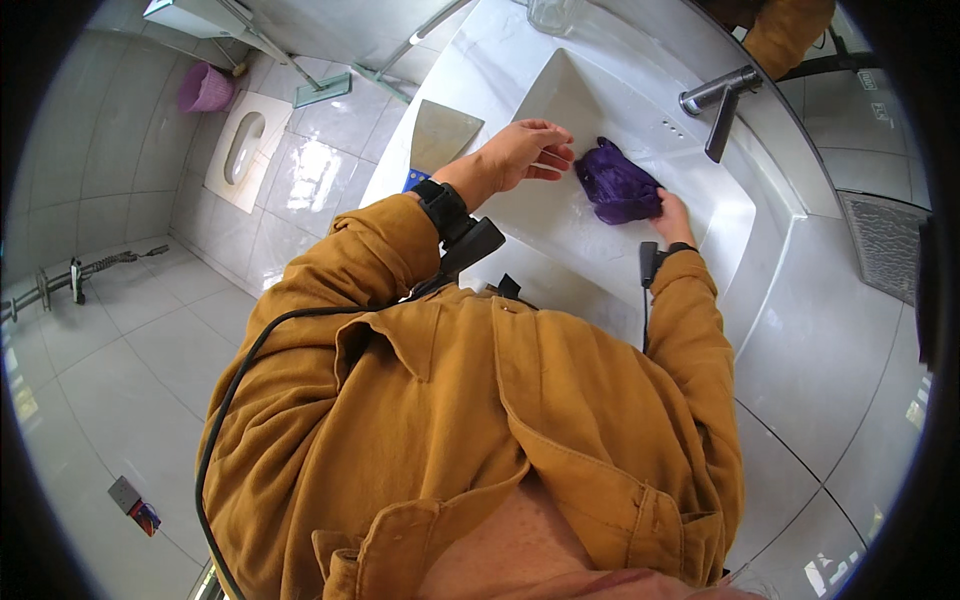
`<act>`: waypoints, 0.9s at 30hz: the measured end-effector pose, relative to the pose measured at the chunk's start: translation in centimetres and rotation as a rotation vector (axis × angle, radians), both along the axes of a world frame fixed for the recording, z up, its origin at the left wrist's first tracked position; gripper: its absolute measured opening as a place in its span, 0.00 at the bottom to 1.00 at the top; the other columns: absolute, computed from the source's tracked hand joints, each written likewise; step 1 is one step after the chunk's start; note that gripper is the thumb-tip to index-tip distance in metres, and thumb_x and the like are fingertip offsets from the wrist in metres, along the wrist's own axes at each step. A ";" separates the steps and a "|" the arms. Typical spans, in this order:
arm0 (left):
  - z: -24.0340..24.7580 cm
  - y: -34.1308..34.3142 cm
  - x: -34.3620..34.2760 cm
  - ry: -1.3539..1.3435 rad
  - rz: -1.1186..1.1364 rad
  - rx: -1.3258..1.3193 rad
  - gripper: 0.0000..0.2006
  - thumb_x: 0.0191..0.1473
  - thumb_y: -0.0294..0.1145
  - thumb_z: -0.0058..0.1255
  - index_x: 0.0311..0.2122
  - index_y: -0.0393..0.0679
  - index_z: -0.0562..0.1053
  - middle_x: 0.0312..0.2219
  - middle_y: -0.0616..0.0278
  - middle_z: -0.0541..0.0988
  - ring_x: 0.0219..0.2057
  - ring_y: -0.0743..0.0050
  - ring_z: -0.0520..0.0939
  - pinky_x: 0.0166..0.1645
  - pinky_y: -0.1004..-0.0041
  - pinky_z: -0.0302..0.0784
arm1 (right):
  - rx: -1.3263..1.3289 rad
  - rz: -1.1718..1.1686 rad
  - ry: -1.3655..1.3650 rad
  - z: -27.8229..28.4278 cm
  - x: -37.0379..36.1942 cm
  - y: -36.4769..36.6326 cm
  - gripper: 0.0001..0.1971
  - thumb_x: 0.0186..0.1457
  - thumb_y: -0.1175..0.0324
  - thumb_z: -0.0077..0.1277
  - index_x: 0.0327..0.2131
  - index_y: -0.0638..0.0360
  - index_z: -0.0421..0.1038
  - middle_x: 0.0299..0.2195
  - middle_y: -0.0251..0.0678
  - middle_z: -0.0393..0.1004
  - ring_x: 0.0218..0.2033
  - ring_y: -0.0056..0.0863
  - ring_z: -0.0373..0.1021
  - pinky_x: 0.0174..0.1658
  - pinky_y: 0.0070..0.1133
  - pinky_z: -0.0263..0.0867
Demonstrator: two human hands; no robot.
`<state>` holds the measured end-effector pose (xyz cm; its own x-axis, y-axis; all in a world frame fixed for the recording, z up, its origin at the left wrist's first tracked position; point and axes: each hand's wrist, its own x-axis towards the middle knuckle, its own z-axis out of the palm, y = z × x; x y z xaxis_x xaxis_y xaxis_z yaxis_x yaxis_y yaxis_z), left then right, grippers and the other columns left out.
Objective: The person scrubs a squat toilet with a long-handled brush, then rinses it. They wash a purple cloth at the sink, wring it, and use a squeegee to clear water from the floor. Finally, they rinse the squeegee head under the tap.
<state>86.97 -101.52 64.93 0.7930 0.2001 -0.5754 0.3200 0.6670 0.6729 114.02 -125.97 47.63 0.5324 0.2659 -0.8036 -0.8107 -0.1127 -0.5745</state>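
A crumpled, dark purple cloth (617,183) is in the white sink basin (545,215), and it looks wet. My right hand (672,218) grips its near right edge, with the fingertips partly hidden by the fabric. To the left of the cloth, over the basin's left side, my left hand (525,155) is raised with loosely bent, parted fingers and nothing in them. A small gap lies between it and the cloth. Both wrists carry black straps with small devices.
A dark grey faucet (720,100) stands at the basin's far right. A glass jar (553,14) sits on the far counter, and a beige box-like item (443,135) on its left part. Farther left are a squat toilet (243,150), a pink basket (206,88) and a green mop (322,90).
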 end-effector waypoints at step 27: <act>3.7 17.8 -35.3 0.111 0.840 0.490 0.14 0.58 0.35 0.41 0.45 0.37 0.68 0.37 0.52 0.75 0.40 0.63 0.77 0.45 0.68 0.75 | -0.830 1.473 -1.470 6.2 -10.6 7.1 0.39 0.33 0.49 0.62 0.53 0.46 0.61 0.55 0.55 0.51 0.55 0.54 0.51 0.55 0.38 0.52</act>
